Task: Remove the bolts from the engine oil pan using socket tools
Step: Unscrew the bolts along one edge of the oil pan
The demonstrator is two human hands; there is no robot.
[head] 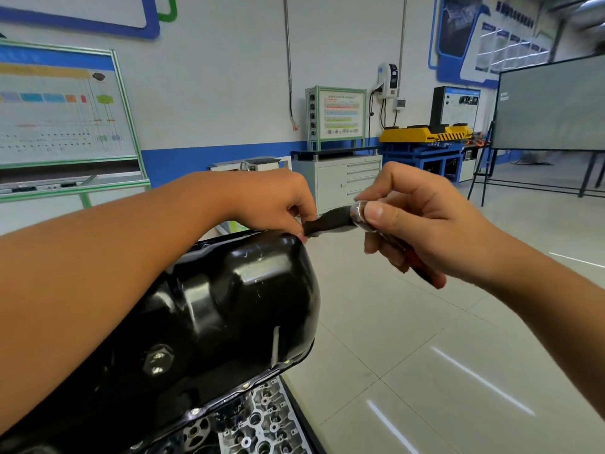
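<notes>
The black oil pan point(229, 309) sat bolted on the engine at the lower left of the view, with one hex bolt point(157, 358) visible on its side. The right hand point(422, 224) gripped the ratchet wrench point(363, 217), fingers curled around the handle and the thumb pressed on its shiny head. The left hand point(278, 204) reached over the top edge of the pan and pinched the dark socket extension point(327, 221) between its fingertips.

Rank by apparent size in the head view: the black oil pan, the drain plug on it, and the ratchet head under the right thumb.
1. oil pan
2-3. drain plug and ratchet head: look alike; left unranked.
</notes>
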